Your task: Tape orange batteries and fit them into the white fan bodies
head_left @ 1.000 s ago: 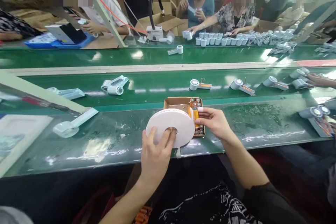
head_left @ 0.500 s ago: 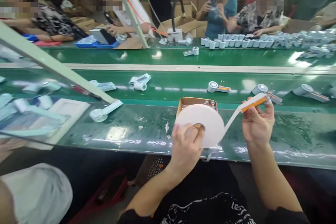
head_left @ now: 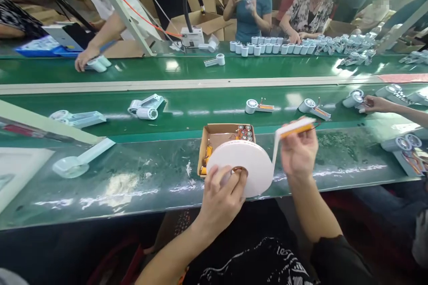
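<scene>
A glossy green workbench [head_left: 133, 178] runs along a factory conveyor belt [head_left: 200, 109], with co-workers seated on the far side. At the bench's near edge lies a wide white tape roll [head_left: 249, 162]. The person's left hand [head_left: 220, 200] steadies it, fingers curled onto its face and fingertips at the brown core. At the roll's 2 o'clock, the right hand [head_left: 298, 153] is raised, fingers clamped on an orange battery [head_left: 296, 130]. A tape strip [head_left: 274, 151] stretches from roll to battery. At the roll's 11 o'clock sits a cardboard box [head_left: 217, 130] of batteries. Small white fan units [head_left: 256, 107] ride the belt at 12 o'clock.
</scene>
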Tool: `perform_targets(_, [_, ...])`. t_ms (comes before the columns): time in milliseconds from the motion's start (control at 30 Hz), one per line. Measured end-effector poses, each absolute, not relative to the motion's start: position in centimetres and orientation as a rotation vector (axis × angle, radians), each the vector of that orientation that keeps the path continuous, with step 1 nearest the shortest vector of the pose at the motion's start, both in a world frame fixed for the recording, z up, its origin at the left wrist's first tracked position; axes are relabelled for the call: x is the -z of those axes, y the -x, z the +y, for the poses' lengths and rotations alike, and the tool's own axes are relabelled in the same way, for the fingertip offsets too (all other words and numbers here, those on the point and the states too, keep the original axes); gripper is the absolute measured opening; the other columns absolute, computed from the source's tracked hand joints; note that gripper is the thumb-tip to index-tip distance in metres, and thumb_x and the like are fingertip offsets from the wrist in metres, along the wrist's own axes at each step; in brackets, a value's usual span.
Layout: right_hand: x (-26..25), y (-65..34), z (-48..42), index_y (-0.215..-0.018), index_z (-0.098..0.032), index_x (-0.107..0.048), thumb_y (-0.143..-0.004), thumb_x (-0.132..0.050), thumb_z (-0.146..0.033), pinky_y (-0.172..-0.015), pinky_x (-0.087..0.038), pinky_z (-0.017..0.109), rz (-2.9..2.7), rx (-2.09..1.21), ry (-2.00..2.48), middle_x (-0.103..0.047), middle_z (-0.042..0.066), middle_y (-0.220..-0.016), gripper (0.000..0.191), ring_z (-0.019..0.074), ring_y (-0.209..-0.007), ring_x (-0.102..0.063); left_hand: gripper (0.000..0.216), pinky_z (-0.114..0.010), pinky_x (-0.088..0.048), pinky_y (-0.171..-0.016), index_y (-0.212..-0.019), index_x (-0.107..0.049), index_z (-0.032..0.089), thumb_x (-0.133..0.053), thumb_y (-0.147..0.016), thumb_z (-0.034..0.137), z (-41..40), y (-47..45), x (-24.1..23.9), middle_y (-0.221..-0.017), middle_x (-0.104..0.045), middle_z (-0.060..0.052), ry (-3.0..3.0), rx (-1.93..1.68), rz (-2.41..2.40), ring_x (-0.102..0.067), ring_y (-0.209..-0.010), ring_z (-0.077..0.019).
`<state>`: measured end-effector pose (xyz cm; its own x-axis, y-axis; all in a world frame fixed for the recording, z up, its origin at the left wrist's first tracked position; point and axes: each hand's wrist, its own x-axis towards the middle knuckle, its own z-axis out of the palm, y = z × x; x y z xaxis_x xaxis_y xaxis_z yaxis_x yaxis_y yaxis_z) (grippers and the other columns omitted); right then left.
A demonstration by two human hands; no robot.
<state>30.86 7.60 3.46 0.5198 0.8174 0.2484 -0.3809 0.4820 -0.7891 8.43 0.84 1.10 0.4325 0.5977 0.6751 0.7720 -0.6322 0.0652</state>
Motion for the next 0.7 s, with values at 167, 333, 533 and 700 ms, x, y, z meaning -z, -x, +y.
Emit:
perform_targets(167, [-4.7,-32.1,9.6,-0.112,-0.032,-0.064,-0.069,-0.097,-0.028,-0.087,-0.066,0.035,-0.679,-0.763,0.716,-0.072,-0.003,-0.109,0.054,0.0177,-0.099,-0.074,0.044,-0.051,-0.027,-0.126,-0.126,-0.074,0.015,-0.077,-0.083,0.020,3.8,-8.4,-2.4,-0.107,-0.076,-0.009,2.444,0.942,-1.151,-0.053,-0.121,-0.0318])
perform_targets(333, [-3.1,-29.6,7.5,-0.115,-0.033,-0.060,-0.068,-0.098,-0.030,-0.088,-0.066,0.038,-0.707,-0.759,0.751,-0.072,-0.003,-0.102,0.060,0.0184,-0.094,-0.074,0.042,-0.052,-0.027,-0.126,-0.127,-0.074,0.017,-0.074,-0.086,0.022,5.8,-8.8,-2.3,-0.112,-0.077,-0.008,2.523,0.916,-1.140,-0.055,-0.123,-0.0329])
perform_targets(533, [-3.2,-31.0,9.0,-0.113,-0.031,-0.058,-0.069,-0.096,-0.044,-0.087,-0.067,0.040,-0.746,-0.721,0.876,-0.068,0.000,-0.102,0.059,0.0205,-0.094,-0.073,0.042,-0.046,-0.024,-0.128,-0.129,-0.073,0.023,-0.069,-0.088,0.014,3.6,-9.2,-0.6,-0.111,-0.077,-0.005,2.630,0.838,-0.980,-0.058,-0.123,-0.0270])
perform_targets(700, [-5.5,-36.6,13.6,-0.125,-0.035,-0.060,-0.086,-0.080,-0.053,-0.099,-0.064,0.040,-0.804,-0.412,0.899,-0.064,0.004,-0.124,0.048,0.0226,-0.120,-0.067,0.050,-0.053,-0.025,-0.129,-0.131,-0.071,0.022,-0.082,-0.082,0.027,4.4,-8.4,0.7,-0.118,-0.074,-0.009,2.808,0.701,-1.027,-0.056,-0.128,-0.0307])
